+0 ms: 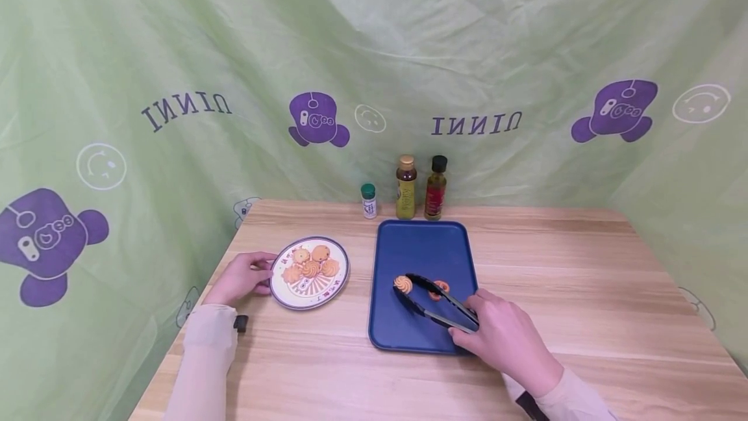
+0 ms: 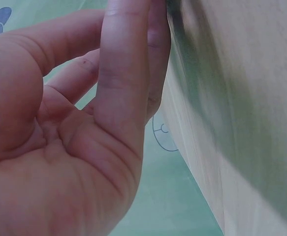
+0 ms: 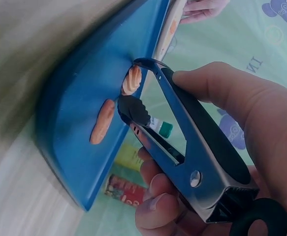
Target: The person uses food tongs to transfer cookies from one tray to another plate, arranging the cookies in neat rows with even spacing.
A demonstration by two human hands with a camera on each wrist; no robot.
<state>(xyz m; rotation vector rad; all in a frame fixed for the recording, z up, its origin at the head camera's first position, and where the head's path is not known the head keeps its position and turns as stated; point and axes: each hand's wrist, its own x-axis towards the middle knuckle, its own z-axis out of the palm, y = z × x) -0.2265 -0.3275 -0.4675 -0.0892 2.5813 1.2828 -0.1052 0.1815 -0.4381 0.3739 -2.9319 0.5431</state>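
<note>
My right hand (image 1: 505,336) grips black-and-silver tongs (image 3: 182,123). Between their two tips is a swirled round cookie (image 1: 403,284) over the blue tray (image 1: 421,239); how firmly they press it I cannot tell. Close by on the tray lies an orange-brown, ring-like cookie (image 1: 439,290), partly behind a tong arm; the right wrist view shows it edge-on. At the left, my left hand (image 1: 245,275) holds the rim of a round patterned plate (image 1: 336,288) bearing several cookies (image 1: 311,269). Its fingers (image 2: 123,64) hide their contact with the plate in the left wrist view.
Behind the tray, along the far edge of the wooden table (image 1: 543,265), stand a green-capped shaker (image 1: 369,201), a yellow-labelled bottle (image 1: 406,188) and a red-labelled, black-capped bottle (image 1: 435,188). A green printed curtain (image 1: 374,31) hangs around the table.
</note>
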